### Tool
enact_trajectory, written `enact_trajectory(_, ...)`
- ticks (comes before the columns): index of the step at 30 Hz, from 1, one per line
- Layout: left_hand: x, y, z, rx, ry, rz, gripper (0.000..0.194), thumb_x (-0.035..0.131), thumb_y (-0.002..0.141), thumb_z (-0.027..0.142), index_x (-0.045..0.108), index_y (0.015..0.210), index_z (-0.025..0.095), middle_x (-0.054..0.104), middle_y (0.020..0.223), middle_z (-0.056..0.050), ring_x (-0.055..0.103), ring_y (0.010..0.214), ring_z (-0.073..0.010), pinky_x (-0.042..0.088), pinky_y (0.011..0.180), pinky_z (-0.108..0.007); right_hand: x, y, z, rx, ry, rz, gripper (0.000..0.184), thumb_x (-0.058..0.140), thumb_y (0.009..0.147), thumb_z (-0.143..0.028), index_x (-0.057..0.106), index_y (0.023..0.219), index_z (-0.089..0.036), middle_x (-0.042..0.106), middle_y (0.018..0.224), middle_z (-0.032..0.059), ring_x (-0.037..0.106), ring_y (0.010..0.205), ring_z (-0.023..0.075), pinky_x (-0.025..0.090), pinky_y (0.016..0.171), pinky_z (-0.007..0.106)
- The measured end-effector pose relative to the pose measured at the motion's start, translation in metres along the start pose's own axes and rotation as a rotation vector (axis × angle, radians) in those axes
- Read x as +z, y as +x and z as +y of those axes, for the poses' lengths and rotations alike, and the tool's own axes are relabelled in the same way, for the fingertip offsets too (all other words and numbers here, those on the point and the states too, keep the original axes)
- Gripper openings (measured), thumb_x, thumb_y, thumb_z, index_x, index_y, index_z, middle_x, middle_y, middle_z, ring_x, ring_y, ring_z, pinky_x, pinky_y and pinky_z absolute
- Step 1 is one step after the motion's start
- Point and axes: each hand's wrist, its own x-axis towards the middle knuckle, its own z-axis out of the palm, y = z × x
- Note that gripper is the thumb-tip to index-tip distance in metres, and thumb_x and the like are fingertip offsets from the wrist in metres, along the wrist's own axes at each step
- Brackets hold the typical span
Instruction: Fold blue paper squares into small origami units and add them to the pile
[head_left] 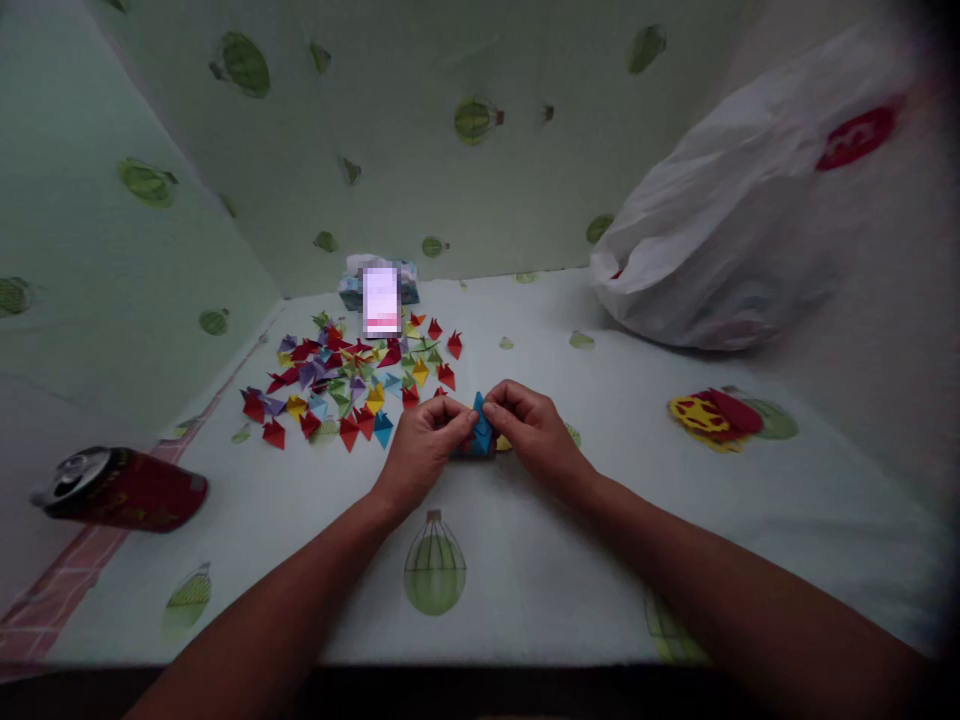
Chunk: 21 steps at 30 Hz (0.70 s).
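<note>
A small piece of folded blue paper (481,428), pointed at the top, is held upright over the middle of the table. My left hand (431,435) pinches its left side between thumb and forefinger. From the other side, my right hand (534,425) grips it with closed fingertips. Just under the hands lies a dark flat thing (474,456), mostly covered, with a bit of yellow beside it. To the left of my hands spreads a heap of small folded paper shapes (349,375) in red, yellow, green, purple and blue.
Behind the heap, a lit phone (382,300) leans on a tissue box (409,284). A red drink can (127,488) stands at the left edge. On the right are red and yellow paper cut-outs (712,415) and a large white plastic bag (720,220) by the wall.
</note>
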Motion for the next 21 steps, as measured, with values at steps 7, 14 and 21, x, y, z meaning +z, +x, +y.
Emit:
enact_trajectory(7, 0.0002, -0.0008, 0.0001, 0.045, 0.04, 0.052, 0.025, 0.075, 0.078, 0.036, 0.064, 0.071, 0.015, 0.06, 0.066, 0.002, 0.052, 0.061, -0.0098, 0.042, 0.06, -0.023, 0.0003, 0.0007, 0.003, 0.024, 0.071, -0.034, 0.027, 0.068, 0.087, -0.043, 0.057, 0.078, -0.019, 0.061, 0.063, -0.0025, 0.058, 0.055, 0.0122, 0.046, 0.056, 0.027)
enact_trajectory(14, -0.0003, 0.0007, 0.0, -0.001, 0.017, 0.033, 0.025, 0.075, 0.075, 0.037, 0.063, 0.072, 0.015, 0.061, 0.066, 0.002, 0.053, 0.061, -0.01, 0.042, 0.06, -0.023, -0.0007, 0.0018, 0.0023, 0.046, 0.032, -0.09, 0.023, 0.064, 0.086, -0.039, 0.056, 0.078, -0.019, 0.06, 0.065, -0.0022, 0.057, 0.056, 0.0119, 0.045, 0.057, 0.028)
enact_trajectory(21, 0.0026, -0.0009, 0.0038, -0.008, 0.221, -0.022, 0.021, 0.071, 0.071, 0.033, 0.059, 0.068, 0.016, 0.056, 0.064, 0.003, 0.046, 0.059, -0.0093, 0.036, 0.056, -0.024, -0.0028, 0.0031, 0.0004, -0.021, -0.041, -0.041, 0.021, 0.07, 0.081, -0.033, 0.058, 0.073, -0.017, 0.055, 0.069, -0.0026, 0.049, 0.062, 0.0102, 0.039, 0.058, 0.025)
